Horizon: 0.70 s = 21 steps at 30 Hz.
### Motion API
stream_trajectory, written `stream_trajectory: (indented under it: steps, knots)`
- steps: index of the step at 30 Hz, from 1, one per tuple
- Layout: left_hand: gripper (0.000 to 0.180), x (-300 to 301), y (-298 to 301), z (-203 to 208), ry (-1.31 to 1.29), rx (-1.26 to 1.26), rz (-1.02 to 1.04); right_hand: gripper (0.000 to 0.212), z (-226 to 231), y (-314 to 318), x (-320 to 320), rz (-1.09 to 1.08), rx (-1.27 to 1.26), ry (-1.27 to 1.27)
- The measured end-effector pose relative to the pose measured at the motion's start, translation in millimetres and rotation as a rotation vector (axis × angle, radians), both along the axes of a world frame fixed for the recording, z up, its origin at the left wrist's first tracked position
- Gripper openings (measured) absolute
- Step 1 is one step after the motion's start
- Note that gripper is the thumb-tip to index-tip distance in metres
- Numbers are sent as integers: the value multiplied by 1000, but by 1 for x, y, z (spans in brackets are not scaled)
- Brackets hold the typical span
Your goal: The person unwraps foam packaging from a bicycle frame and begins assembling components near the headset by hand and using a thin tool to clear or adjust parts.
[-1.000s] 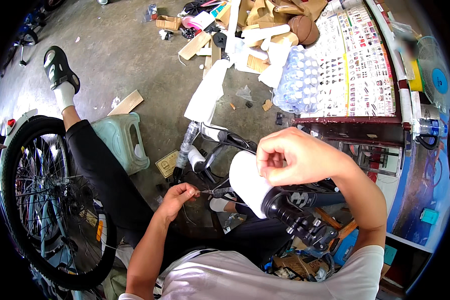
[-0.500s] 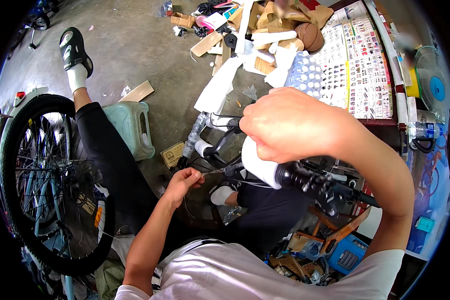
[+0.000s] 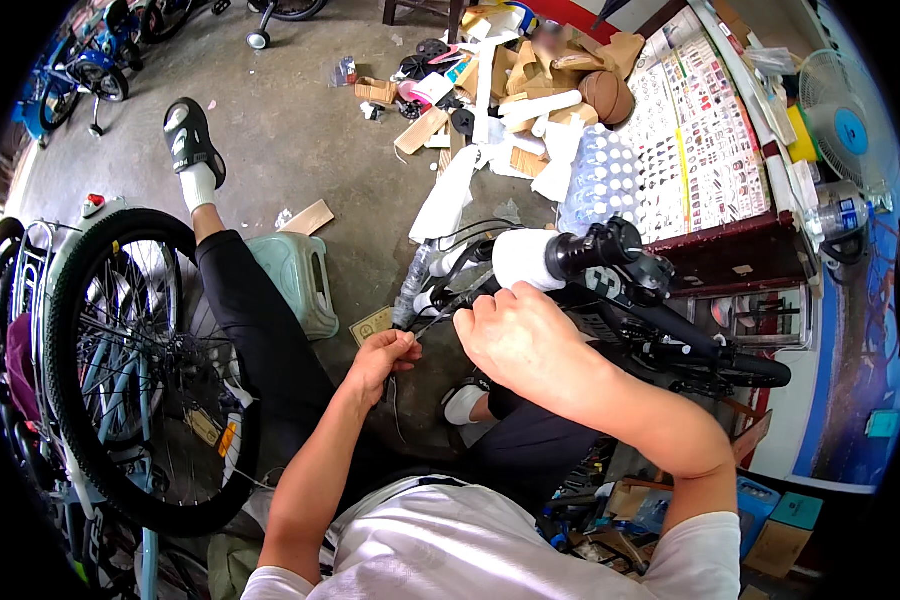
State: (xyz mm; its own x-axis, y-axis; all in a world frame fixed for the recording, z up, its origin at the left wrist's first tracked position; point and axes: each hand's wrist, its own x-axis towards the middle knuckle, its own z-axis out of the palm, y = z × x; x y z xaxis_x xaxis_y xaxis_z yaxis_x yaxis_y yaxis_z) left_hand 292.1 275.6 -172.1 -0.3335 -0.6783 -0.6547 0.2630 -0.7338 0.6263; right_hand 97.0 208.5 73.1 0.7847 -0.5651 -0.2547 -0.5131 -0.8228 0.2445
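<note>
A black bicycle [image 3: 595,320] stands in front of me, with white foam [image 3: 526,258] wrapped round part of its front end next to a black clamp-like part [image 3: 605,245]. Clear plastic wrap covers a grip [image 3: 411,285] at the left end of the handlebar. My left hand [image 3: 382,362] is closed, thumb against fingertips, on a thin cable [image 3: 425,328] that runs toward the handlebar. Just right of it, below the foam, my right hand [image 3: 515,335] has its fingers curled in. Whatever those fingers grip is hidden behind the hand.
At my left stands a bicycle wheel [image 3: 65,370] with a black tyre. A pale green plastic stool [image 3: 295,290] is beyond my left leg. Cardboard and packing scraps [image 3: 515,85] pile up ahead, near shrink-wrapped bottles [image 3: 602,170] and a printed-topped table [image 3: 715,140]. A fan [image 3: 836,115] stands right.
My right hand has come down off the white foam to a place below it, nearer my left hand. The foam-wrapped part now sits farther away. The whole view has shifted.
</note>
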Motion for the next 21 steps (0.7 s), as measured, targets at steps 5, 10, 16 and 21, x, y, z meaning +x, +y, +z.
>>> stream_trajectory:
  steps: [5,10,16,21]
  knots:
    - [26,2,6,-4,-76,33,40,12,-22,27,-24,-169,-22,-331]
    - [24,1,12,2,-115,46,31,21,-35,56,-43,-334,-8,-632]
    - [19,-6,11,12,-122,36,78,22,-52,79,-41,-466,-33,-784]
    - [18,3,14,17,-141,32,153,23,-59,91,-45,-467,-99,-1080]
